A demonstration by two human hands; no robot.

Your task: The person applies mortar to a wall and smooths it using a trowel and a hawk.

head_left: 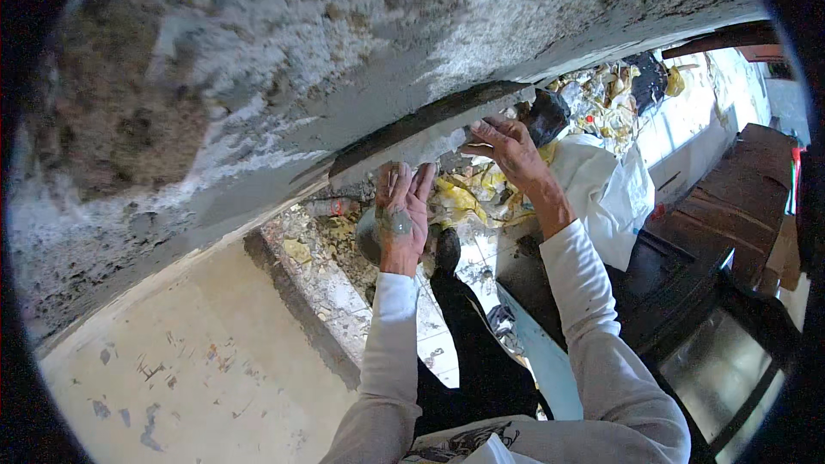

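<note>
Handling a long grey strip [417, 148] at the centre of the frame, a person in a white long-sleeved top [571, 279] works with two bare hands along a rough, grey-daubed wall [284, 69] that sweeps across the upper part of the view. A dark print on the top, at the lower edge of the frame, is too blurred to read. The right hand [514, 155], right of centre, has a bent-fingered grip closed on the strip toward its right end. The left hand [404, 210], just left of centre, meets the strip's lower edge with its fingers up and slightly parted; whether its grip is closed there cannot be told. A wet grey smear marks the back of that hand, and a rounded grey object [368, 236] shows beside it, partly hidden. Below the strip, crumpled yellow scraps [464, 198] and rubble lie on a floor of white tiles [436, 348], where a black shoe [448, 251] points up the frame. A white sack [606, 193] slumps right of centre, near dark wooden furniture [739, 198] at the right, while a beige, chipped surface [215, 352] fills the lower left.
</note>
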